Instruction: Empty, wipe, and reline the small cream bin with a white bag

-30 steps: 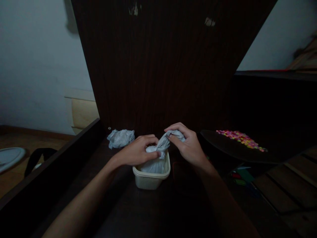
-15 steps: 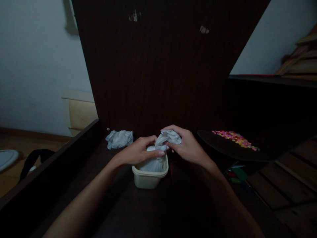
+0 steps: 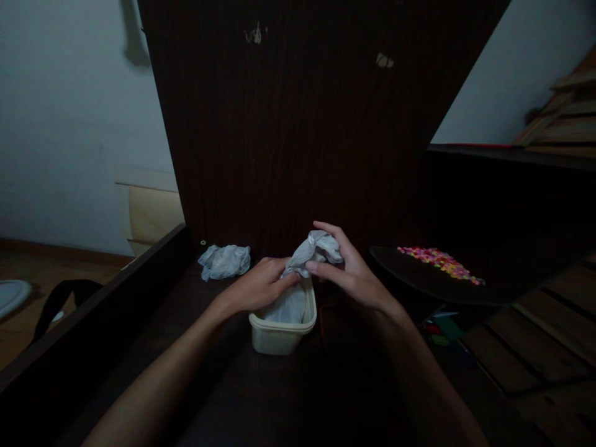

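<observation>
A whitish plastic bag (image 3: 289, 305) sits inside a cream plastic tub (image 3: 279, 338), its gathered top rising above the rim. My left hand (image 3: 263, 284) is closed round the neck of the bag, with thumb and fingers pinching it over the tub. Higher up and to the right, my right hand (image 3: 351, 270) grips the bag's loose upper end between thumb and fingers. What the bag contains is hidden. A second crumpled plastic bag (image 3: 225, 262) lies to the left, against the back panel, apart from both hands.
A dark wooden panel (image 3: 298, 124) stands right behind the tub. At the left, a raised edge board (image 3: 116, 298) borders the dark surface. Small colourful pieces (image 3: 442, 264) lie on a dark curved shelf at the right, above a few green and red items (image 3: 444, 329).
My right hand has shifted slightly up, its index finger stretching out more. The bag's twisted top is pulled longer between my hands. My left thumb has moved in against the neck.
</observation>
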Demonstrator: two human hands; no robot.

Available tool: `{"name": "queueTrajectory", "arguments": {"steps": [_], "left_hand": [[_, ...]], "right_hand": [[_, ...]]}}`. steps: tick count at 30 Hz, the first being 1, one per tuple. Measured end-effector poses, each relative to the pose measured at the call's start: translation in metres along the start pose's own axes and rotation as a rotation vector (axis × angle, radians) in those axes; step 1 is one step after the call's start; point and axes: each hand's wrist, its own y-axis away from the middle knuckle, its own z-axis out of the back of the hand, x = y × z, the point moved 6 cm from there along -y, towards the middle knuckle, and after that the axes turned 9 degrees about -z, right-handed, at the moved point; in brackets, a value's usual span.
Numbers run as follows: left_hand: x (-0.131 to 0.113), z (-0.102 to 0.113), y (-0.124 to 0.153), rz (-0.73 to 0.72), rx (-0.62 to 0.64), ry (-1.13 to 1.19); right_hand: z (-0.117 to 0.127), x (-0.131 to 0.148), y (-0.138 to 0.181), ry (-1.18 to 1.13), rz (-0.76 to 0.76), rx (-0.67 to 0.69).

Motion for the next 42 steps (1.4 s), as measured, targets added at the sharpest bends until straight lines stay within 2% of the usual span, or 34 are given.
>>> {"name": "queueTrajectory", "arguments": {"steps": [3, 8, 15, 21, 23, 26, 27, 29, 32, 34, 38, 42], "left_hand": [[0.0, -0.001, -0.001, -0.004, -0.022, -0.025], [-0.003, -0.002, 0.0, 0.025, -0.019, -0.083], [-0.003, -0.006, 0.0, -0.027, 0.041, -0.077], [-0.004, -0.002, -0.001, -0.028, 0.041, -0.136], [-0.004, 0.0, -0.001, 0.013, 0.017, -0.166], [-0.001, 0.0, -0.002, 0.101, 0.002, -0.238], [0.0, 0.0, -0.002, 0.131, -0.001, -0.274], [0.003, 0.0, -0.001, 0.18, 0.004, -0.34], [0.005, -0.002, 0.0, 0.205, 0.013, -0.394], [0.004, -0.002, 0.001, 0.183, -0.005, -0.412], [-0.003, -0.003, -0.001, 0.098, -0.021, -0.369], [-0.008, -0.004, -0.001, 0.002, -0.019, -0.266]], "right_hand": [[-0.008, 0.003, 0.005, 0.2, 0.083, -0.043], [-0.01, 0.009, 0.003, 0.286, 0.169, -0.18], [0.003, 0.016, -0.004, 0.189, 0.255, -0.208], [0.017, 0.008, -0.006, 0.045, 0.27, -0.35], [0.018, 0.015, 0.004, 0.132, 0.321, -0.422], [0.01, 0.038, 0.029, 0.419, 0.489, -0.571], [0.004, 0.045, 0.035, 0.508, 0.541, -0.567], [-0.013, 0.05, 0.039, 0.648, 0.567, -0.431], [-0.033, 0.038, 0.031, 0.834, 0.41, -0.181], [-0.037, 0.027, 0.024, 0.904, 0.315, -0.12], [-0.03, 0.019, 0.014, 0.837, 0.3, -0.084], [-0.011, 0.029, 0.013, 0.729, 0.343, -0.204]]}}
